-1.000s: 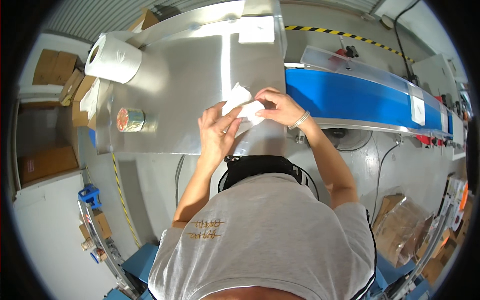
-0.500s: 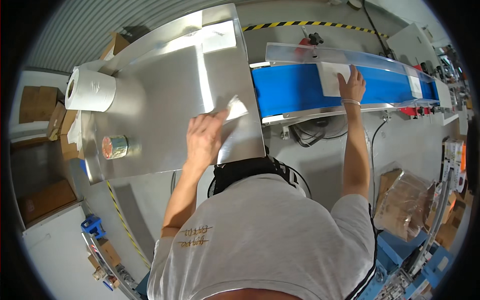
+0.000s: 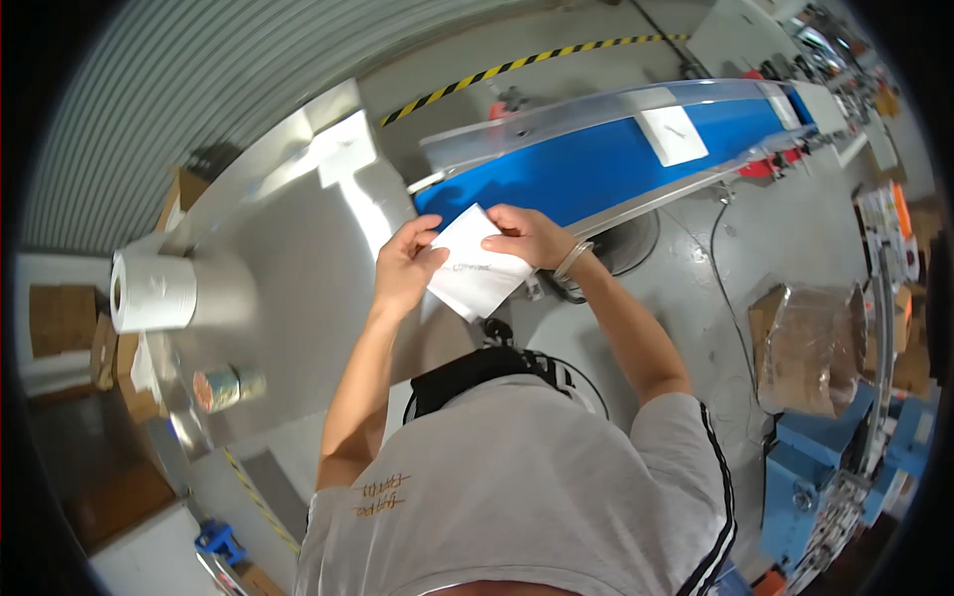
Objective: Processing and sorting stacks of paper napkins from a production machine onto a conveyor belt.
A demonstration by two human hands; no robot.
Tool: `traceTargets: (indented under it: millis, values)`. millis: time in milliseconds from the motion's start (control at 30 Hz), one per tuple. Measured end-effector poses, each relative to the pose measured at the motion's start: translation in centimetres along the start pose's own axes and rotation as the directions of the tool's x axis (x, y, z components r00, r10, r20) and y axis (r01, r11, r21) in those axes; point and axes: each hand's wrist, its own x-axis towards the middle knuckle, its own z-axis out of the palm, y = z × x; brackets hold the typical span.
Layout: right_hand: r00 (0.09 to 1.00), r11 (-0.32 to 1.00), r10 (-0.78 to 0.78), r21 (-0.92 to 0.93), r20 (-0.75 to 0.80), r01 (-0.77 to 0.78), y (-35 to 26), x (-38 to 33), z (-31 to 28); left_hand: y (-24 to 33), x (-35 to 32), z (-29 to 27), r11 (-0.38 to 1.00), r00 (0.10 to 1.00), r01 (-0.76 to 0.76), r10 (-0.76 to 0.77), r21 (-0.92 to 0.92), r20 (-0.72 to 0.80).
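A flat white packet [image 3: 479, 283] with faint dark print is tilted cornerwise in front of me, above the gap between the metal table and the belt. My right hand [image 3: 532, 238] grips its upper right edge, thumb on top. At the left edge, my left hand [image 3: 402, 268] pinches it with thumb and bent fingers; the fingers' undersides are hidden. Farther right, another white packet [image 3: 681, 137] lies on the blue conveyor belt [image 3: 586, 164], and a further white piece [image 3: 780, 104] sits near the belt's far end.
The metal table [image 3: 298, 298] carries a large white roll [image 3: 154, 291] and a small shiny tape roll [image 3: 217, 388] at left. A clear guard [image 3: 537, 134] runs along the belt's far side. Cardboard in clear plastic [image 3: 810, 343] stands on the floor at right.
My right hand has come off the belt toward my left hand, and both now hold a white packet. The crumpled white piece from my left hand is out of sight. My view has turned.
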Motion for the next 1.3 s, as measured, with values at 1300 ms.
traceTargets:
  millis: [1300]
  values:
    - [0.116,0.258,0.935,0.420,-0.334,-0.870,24.8,-30.2,40.3,-6.7,-12.7,1.3,0.987,0.687,-0.158,0.094,0.021,0.720]
